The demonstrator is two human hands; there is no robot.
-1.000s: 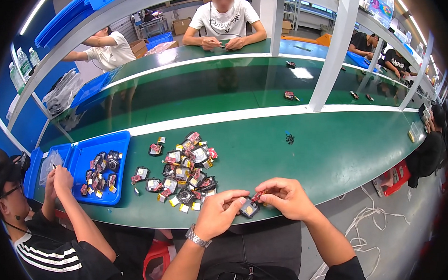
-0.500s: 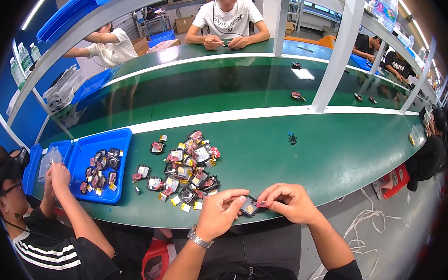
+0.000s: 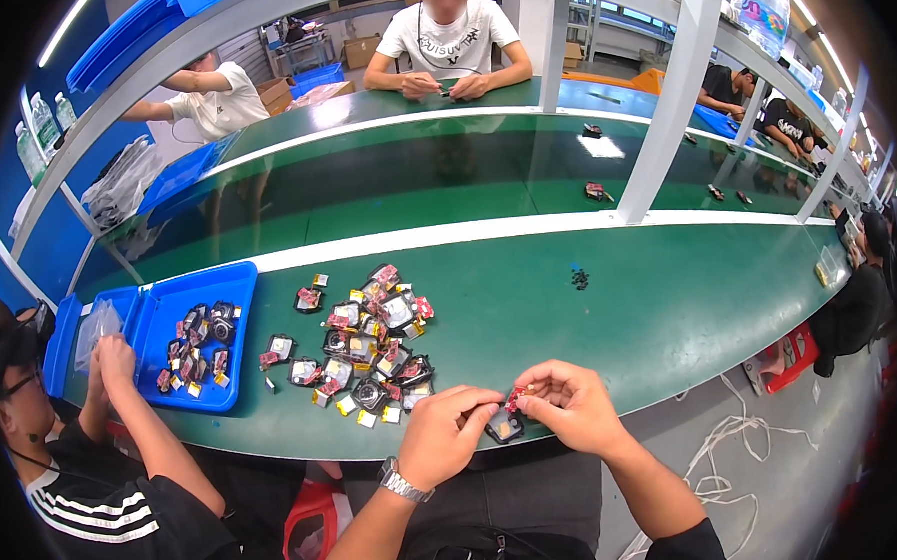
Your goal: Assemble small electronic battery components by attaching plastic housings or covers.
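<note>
In the head view, my left hand point(image 3: 444, 442) is gripping a black device housing point(image 3: 505, 429) by its left side at the near edge of the green table point(image 3: 530, 311), thumb and fingertips closed. My right hand point(image 3: 569, 405) is pinching a red circuit board point(image 3: 517, 399) at the housing's far side. Farther left, opened device housings point(image 3: 363, 346) are lying piled right of a blue tray point(image 3: 244, 329). Small black parts point(image 3: 581, 278) are clustering at far right.

1 black-rimmed housing point(image 3: 504, 428) shows its grey inside at the lower centre of the frame; 1 small red circuit board point(image 3: 516, 400) is at its upper edge.
</note>
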